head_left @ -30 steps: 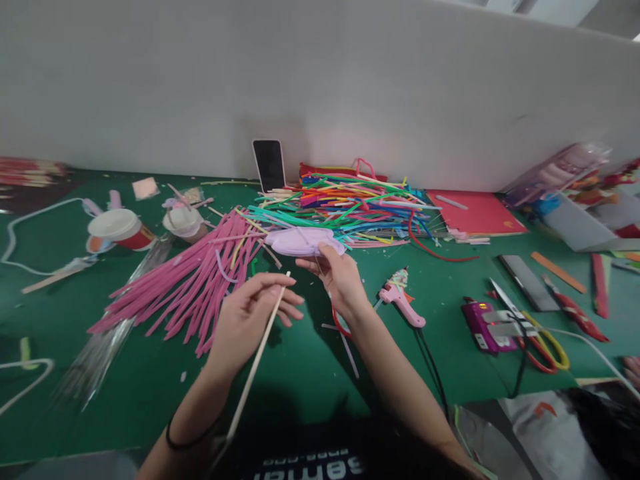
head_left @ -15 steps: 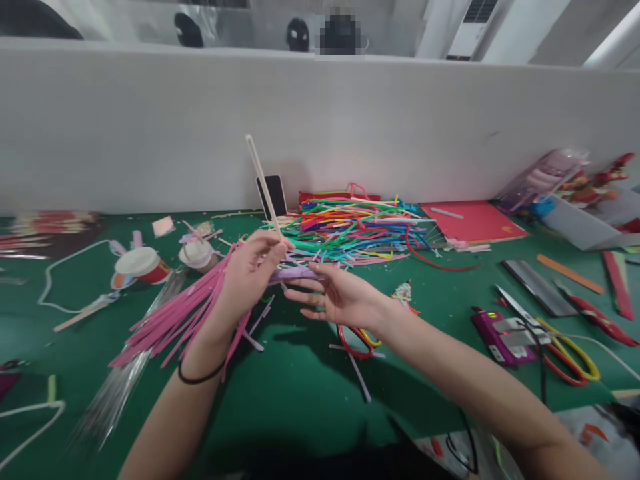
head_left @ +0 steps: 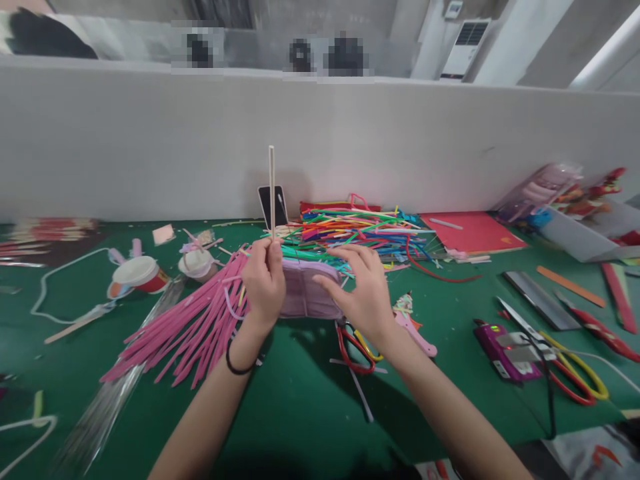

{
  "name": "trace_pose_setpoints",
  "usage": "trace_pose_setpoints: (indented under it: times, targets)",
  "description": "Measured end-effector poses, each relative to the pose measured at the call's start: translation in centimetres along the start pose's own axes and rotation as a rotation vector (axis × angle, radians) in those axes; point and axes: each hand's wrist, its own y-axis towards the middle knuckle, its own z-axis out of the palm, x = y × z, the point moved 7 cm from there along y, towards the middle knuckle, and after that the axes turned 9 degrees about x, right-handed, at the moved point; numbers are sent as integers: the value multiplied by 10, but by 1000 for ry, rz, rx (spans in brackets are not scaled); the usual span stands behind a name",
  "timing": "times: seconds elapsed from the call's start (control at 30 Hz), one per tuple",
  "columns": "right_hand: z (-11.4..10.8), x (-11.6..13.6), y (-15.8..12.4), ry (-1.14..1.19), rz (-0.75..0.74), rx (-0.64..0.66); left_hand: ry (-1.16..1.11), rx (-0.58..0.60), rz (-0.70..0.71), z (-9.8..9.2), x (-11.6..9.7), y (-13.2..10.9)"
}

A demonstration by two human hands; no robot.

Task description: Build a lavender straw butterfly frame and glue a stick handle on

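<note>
My left hand [head_left: 264,280] is closed around the lower end of a thin pale stick [head_left: 272,190], which stands upright above my fist. Just right of that fist is a lilac, flat, panel-like piece [head_left: 305,293] with a vertical line down its middle. Whether the left fingers also grip its edge is hidden. At the panel's right edge, my right hand [head_left: 363,287] is open, thumb and fingers apart. Pink fuzzy strips [head_left: 185,320] fan out to the left, passing behind my left wrist. Red-and-yellow-handled scissors [head_left: 356,350] lie below my right hand.
Multicoloured fuzzy strips [head_left: 350,230] are heaped by the partition [head_left: 150,147], near a dark phone [head_left: 264,207]. Paper cups [head_left: 163,283] stand left. On the right lie larger scissors [head_left: 575,367], a purple power bank [head_left: 505,350], a comb-like grey blade [head_left: 540,300] and a red folder [head_left: 475,233].
The stick has gone from leaning left to upright. The lilac piece, earlier nearly edge-on, now shows its broad face. My right hand has moved right, its fingers now raised and apart.
</note>
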Motion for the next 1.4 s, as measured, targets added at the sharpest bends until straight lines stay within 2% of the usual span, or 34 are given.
trace_pose_setpoints:
  times: [0.07, 0.17, 0.27, 0.37, 0.53, 0.7, 0.93, 1.1, 1.4]
  targets:
    - [11, -9, 2, 12, -14, 95, -46, 77, -49, 6, -1, -4]
    - [26, -25, 2, 173, 64, 216, -168, 231, -132, 16, -4, -9]
    - [26, -33, -3, 259, 143, 199, -265, 357, -158, 19, -15, -11]
    - [25, -32, -7, 294, 155, 224, -316, 441, -186, 22, -21, -11]
    - [25, -31, -7, 294, 151, 250, -329, 558, -226, 31, -13, -15]
    - [28, -33, -7, 276, 149, 274, -299, 688, -157, 35, -7, -19]
    - [31, -33, -7, 263, 140, 279, -257, 763, -25, 34, -12, -16]
    - [30, -34, -7, 248, 135, 289, -315, 772, -57, 34, -5, -14]
    - [32, -36, -7, 241, 131, 284, -219, 774, -37, 36, -2, -12]
